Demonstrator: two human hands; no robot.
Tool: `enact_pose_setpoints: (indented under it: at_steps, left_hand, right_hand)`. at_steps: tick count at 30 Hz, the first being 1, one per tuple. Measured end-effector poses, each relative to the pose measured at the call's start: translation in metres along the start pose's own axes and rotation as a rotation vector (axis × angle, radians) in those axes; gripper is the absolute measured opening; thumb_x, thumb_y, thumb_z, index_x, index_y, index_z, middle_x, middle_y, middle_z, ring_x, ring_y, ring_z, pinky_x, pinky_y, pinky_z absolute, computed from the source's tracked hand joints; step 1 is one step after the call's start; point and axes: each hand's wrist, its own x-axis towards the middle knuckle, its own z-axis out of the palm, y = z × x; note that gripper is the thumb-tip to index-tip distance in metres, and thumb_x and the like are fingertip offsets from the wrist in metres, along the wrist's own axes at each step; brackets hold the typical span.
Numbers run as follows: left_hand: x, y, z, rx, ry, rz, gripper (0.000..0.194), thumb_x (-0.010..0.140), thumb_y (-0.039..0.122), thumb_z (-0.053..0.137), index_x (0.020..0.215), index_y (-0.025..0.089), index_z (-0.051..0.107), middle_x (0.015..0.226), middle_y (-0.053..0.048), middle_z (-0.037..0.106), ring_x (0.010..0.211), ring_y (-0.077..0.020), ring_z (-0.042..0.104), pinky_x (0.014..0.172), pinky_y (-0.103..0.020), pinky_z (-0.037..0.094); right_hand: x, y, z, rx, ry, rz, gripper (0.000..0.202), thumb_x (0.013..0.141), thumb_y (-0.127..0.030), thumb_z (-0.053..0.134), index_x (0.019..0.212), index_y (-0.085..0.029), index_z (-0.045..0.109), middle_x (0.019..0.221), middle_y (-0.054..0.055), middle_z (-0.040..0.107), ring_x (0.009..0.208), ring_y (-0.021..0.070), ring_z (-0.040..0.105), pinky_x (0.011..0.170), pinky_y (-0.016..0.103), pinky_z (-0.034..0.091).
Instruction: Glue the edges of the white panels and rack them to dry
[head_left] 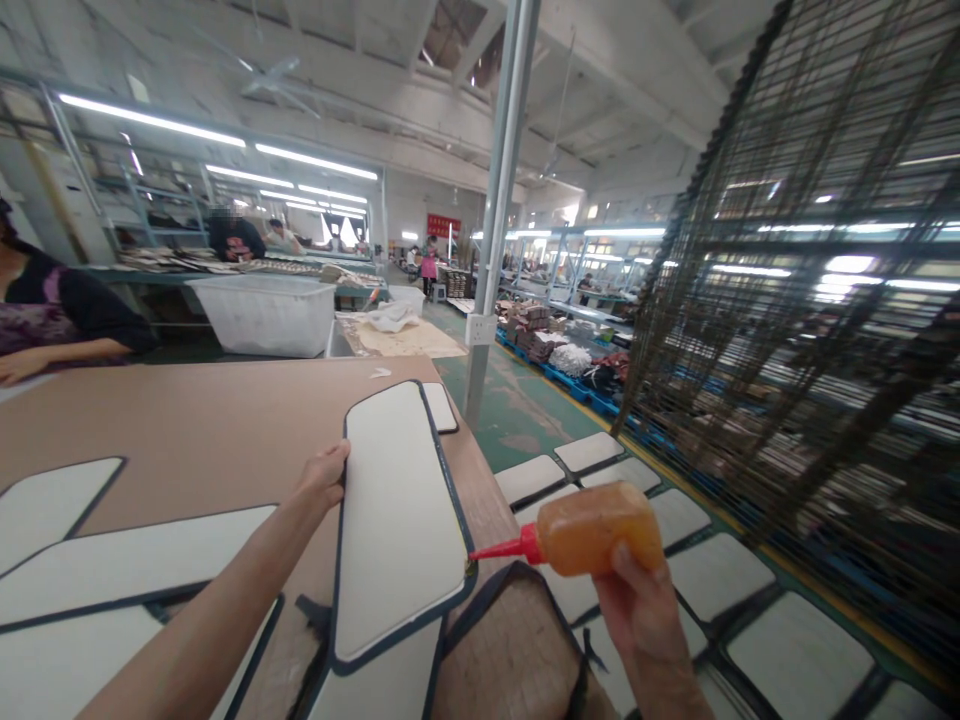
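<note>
My left hand (pixel 327 476) grips the left edge of a white panel (pixel 394 500) with a dark blue border, holding it tilted above the table. In my right hand (pixel 637 600) is a squeeze bottle (pixel 592 528) of amber liquid, lying nearly level. Its red nozzle (pixel 502 548) meets the panel's lower right border, where a thin yellowish line runs along the edge. Under the held panel lies another white panel (pixel 375 675), partly hidden. A smaller white panel (pixel 440 407) shows behind its top right corner.
More bordered panels (pixel 150 555) lie on the brown table (pixel 225 400) at left. Several white panels (pixel 799 640) are spread on the green floor at right, beside a metal mesh rack (pixel 750 350). A pole (pixel 499 200) rises past the table's far corner. A co-worker's arm (pixel 67 355) rests at far left.
</note>
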Motion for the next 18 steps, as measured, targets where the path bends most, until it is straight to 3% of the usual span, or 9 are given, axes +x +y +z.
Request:
enact_pose_setpoints:
  at_steps: [7, 18]
  left_hand:
    - [-0.011, 0.004, 0.008, 0.115, 0.098, -0.038, 0.023, 0.086, 0.028, 0.05, 0.103, 0.013, 0.055, 0.093, -0.004, 0.06, 0.073, -0.0121, 0.059, 0.062, -0.028, 0.051]
    - [-0.018, 0.009, 0.01, 0.082, 0.074, -0.032, 0.031, 0.085, 0.03, 0.051, 0.113, 0.015, 0.052, 0.111, -0.008, 0.056, 0.093, -0.019, 0.057, 0.077, -0.039, 0.05]
  right_hand:
    - [0.0, 0.001, -0.004, -0.05, -0.034, 0.041, 0.045, 0.053, -0.026, 0.082, 0.095, -0.024, 0.067, 0.078, 0.004, 0.07, 0.072, 0.0195, 0.063, 0.064, 0.03, 0.054]
    - [-0.004, -0.001, 0.003, -0.026, 0.0, 0.077, 0.033, 0.053, -0.023, 0.081, 0.084, -0.021, 0.069, 0.074, 0.005, 0.07, 0.068, 0.0184, 0.064, 0.062, 0.029, 0.053]
